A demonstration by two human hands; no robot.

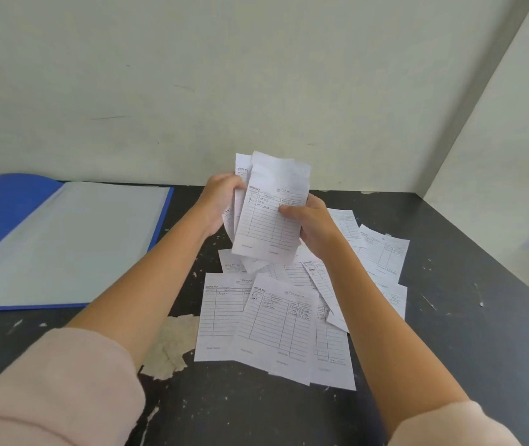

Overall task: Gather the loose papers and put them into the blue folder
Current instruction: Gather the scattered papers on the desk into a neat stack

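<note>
A small stack of white printed note slips (269, 217) is held upright above the table, gripped on its left edge by my left hand (216, 204) and on its right edge by my right hand (314, 228). Below them several more loose slips (272, 323) lie scattered and overlapping on the dark table (449, 317). The blue folder (2, 207) lies open at the left, with a pale clear inner sheet (73, 239) facing up.
A pale wall rises right behind the table, and a second wall closes in the right side. Worn patches with peeled paint (169, 349) mark the tabletop near the slips. The table's right edge runs diagonally at far right.
</note>
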